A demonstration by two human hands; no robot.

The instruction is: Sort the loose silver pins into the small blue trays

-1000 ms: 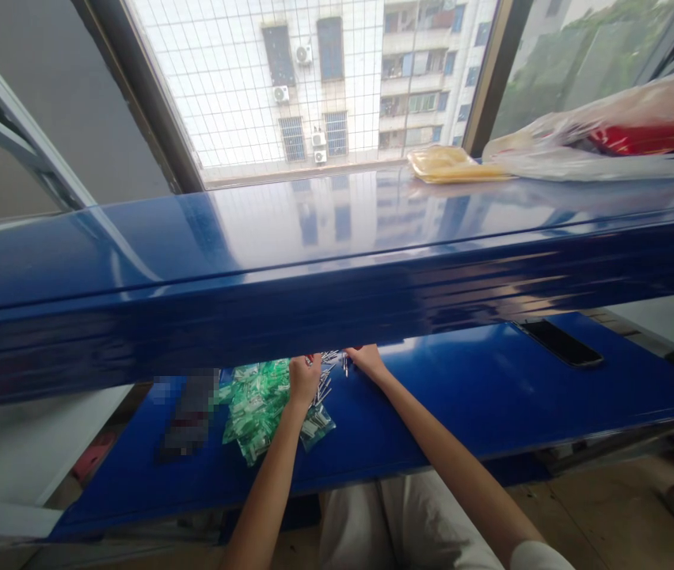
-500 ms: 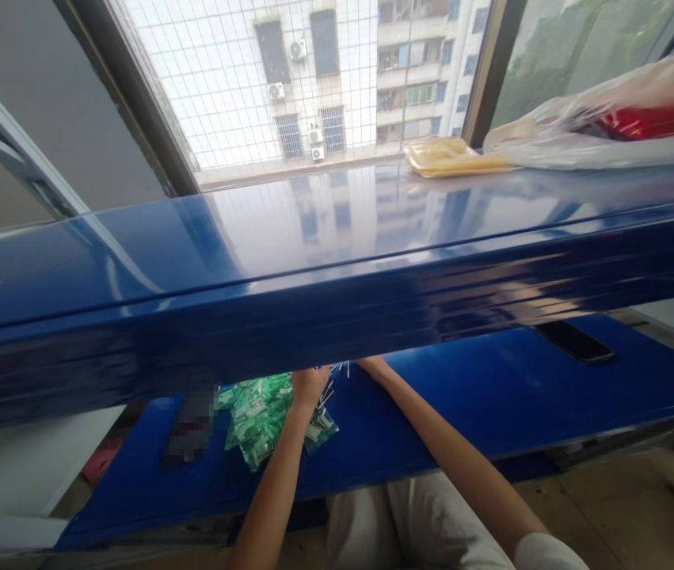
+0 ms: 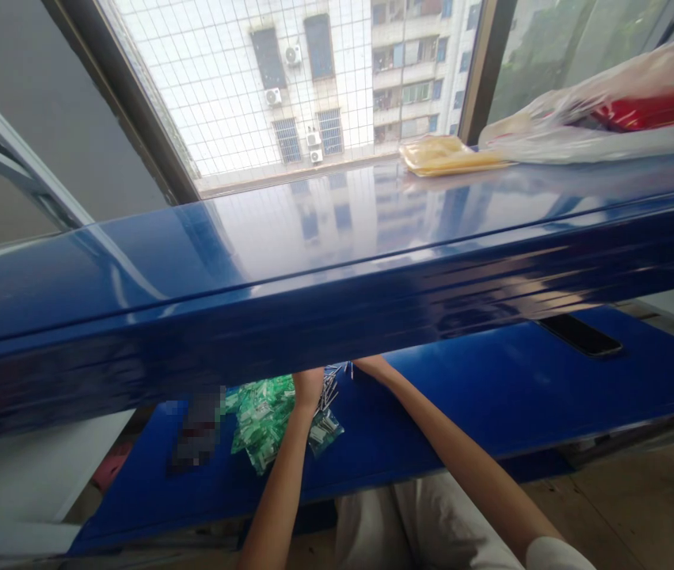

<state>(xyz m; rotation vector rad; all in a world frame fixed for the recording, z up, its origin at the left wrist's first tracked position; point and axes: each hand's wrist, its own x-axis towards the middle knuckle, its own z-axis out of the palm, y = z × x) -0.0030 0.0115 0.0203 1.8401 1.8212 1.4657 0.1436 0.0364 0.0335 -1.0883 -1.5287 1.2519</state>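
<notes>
My left hand (image 3: 309, 385) reaches under the edge of the blue shelf, beside a pile of green-printed clear plastic packets (image 3: 262, 419). My right hand (image 3: 374, 365) is under the same edge, a little to the right. The shelf hides the fingers of both hands, so what they hold does not show. Between the hands lie several thin metal rods or pins (image 3: 329, 389), loose on the blue table. A small clear bag of metal pieces (image 3: 325, 431) rests just right of my left wrist.
The blue shelf (image 3: 313, 317) crosses in front of me above the blue table (image 3: 461, 404). A black phone (image 3: 583, 335) lies at the table's right. A blurred dark object (image 3: 197, 431) lies left of the packets. On the shelf are a yellow packet (image 3: 447, 154) and plastic wrapping (image 3: 550, 146).
The view has shifted slightly. My right hand has moved a little left, further beneath the shelf edge, and more of the metal rods show beside my left hand.
</notes>
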